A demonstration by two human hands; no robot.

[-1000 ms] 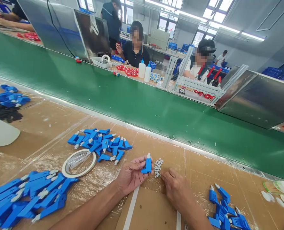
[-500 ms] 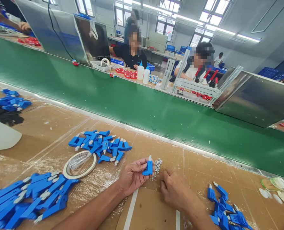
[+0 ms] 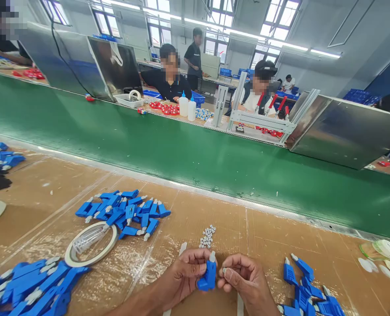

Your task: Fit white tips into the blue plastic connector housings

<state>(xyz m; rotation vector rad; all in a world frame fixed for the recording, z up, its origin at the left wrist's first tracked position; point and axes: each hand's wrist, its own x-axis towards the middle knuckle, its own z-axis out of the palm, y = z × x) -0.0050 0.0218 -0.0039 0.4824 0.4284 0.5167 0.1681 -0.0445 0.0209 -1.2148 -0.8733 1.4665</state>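
Observation:
Between the thumb and fingers of my left hand (image 3: 186, 274) is a blue plastic part (image 3: 209, 275) with a light grey tip pointing up. Close beside it on the right, my right hand (image 3: 244, 281) pinches a small grey piece (image 3: 224, 270), mostly covered by the fingertips. The two hands are nearly touching. Just beyond them lies a small heap of grey pieces (image 3: 207, 237) on the brown work surface (image 3: 267, 245).
Blue parts lie in piles at left (image 3: 33, 285), centre left (image 3: 125, 210) and right (image 3: 310, 289). A tape roll (image 3: 70, 252) encircles clear plastic pieces. A green belt (image 3: 168, 149) runs across; people sit beyond it. A lidded tub (image 3: 382, 250) lies far right.
My right hand has come away from the grey heap, now pinching a small piece, and moved beside the blue part. My left hand has moved nearer to me. The view has shifted.

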